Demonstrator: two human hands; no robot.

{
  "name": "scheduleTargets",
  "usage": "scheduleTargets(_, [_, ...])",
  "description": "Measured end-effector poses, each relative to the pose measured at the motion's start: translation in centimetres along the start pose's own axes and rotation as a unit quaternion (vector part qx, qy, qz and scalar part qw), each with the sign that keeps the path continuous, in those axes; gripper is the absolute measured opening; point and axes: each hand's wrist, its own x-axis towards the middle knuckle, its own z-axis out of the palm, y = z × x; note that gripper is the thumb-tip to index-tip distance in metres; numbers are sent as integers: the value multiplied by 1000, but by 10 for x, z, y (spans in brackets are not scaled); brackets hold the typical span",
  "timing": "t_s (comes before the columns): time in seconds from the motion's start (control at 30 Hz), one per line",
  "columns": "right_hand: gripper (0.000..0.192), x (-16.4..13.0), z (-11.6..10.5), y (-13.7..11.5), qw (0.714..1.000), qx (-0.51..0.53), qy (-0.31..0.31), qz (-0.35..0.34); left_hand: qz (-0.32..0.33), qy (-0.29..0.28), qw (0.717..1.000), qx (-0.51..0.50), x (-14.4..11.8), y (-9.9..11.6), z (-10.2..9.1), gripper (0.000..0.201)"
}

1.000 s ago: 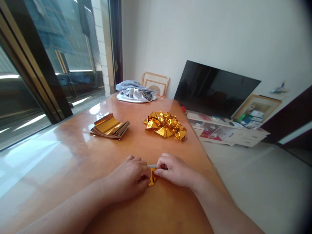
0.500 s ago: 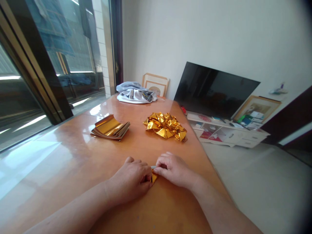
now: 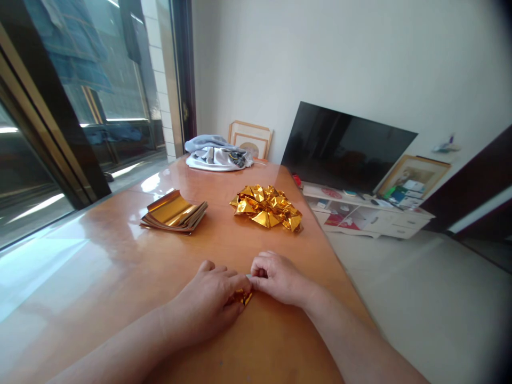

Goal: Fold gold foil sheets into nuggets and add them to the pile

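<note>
Gold foil piece (image 3: 242, 296): pinched small between left hand (image 3: 208, 304) and right hand (image 3: 276, 277), fingers closed narrow on it, low on tabletop (image 3: 120, 256). Step judged: folding. Next crease needs firm, even pressing. Beyond: flat foil stack (image 3: 173, 213), folded pile (image 3: 266, 207).

1. Gold foil piece (image 3: 241, 296) mostly hidden under left hand (image 3: 208, 304) and right hand (image 3: 278, 277); shape unclear.
2. Both forearms cut off at bottom edge.
3. Bench (image 3: 120, 266) cut off left and bottom.
4. Items on TV stand (image 3: 372, 218) too small to tell.
</note>
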Motion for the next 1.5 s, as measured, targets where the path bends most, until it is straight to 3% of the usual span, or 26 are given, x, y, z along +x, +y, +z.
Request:
scheduleTargets(0.2, [21,-3,-1,2,1000,-2,7,5,20,-13,1000,14,0,0,-1,8])
scheduleTargets(0.7, [33,-6,-6,7,999,-25,25,28,57,-38,996,61,2,15,-10,20])
scheduleTargets(0.9, [15,-8,-15,11,999,21,15,22,55,-46,996,50,1,14,-10,19])
scheduleTargets(1.03, [16,-11,-18,9,999,19,21,33,51,-43,996,51,1,15,-11,17])
scheduleTargets(1.2, [30,-14,-17,3,998,-14,21,49,52,-42,996,60,1,15,-11,18])
scheduleTargets(1.5, [21,-12,-16,8,997,15,7,73,65,-31,996,57,0,13,-11,16])
